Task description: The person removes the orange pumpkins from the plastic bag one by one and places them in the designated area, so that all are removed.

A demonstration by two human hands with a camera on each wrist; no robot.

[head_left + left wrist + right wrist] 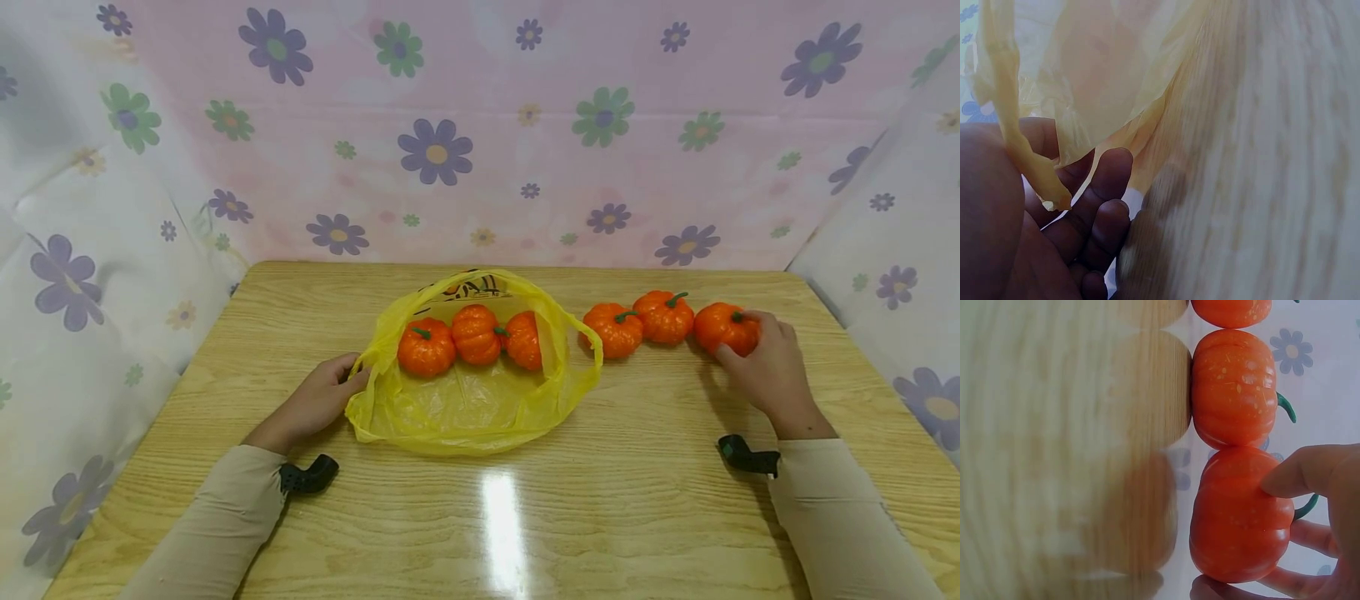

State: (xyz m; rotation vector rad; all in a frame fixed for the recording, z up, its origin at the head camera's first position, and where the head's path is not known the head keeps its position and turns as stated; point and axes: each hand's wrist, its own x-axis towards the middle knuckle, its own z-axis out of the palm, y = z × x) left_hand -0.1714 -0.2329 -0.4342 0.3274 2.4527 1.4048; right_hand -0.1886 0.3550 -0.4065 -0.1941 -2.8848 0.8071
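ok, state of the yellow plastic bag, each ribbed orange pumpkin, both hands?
Yellow plastic bag: mouth open wide
Left bagged pumpkin: inside, unheld
Middle bagged pumpkin: inside, unheld
Right bagged pumpkin: inside, partly hidden
Left loose pumpkin: outside, upright
Middle loose pumpkin: outside, upright
Right loose pumpkin: outside, gripped, lift unclear
Left hand: holds bag's left edge
Right hand: grips right loose pumpkin

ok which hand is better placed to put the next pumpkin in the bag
Probably the right hand: it grips the rightmost pumpkin outside the yellow bag, while the left hand holds the bag's left edge, farther from that pumpkin.
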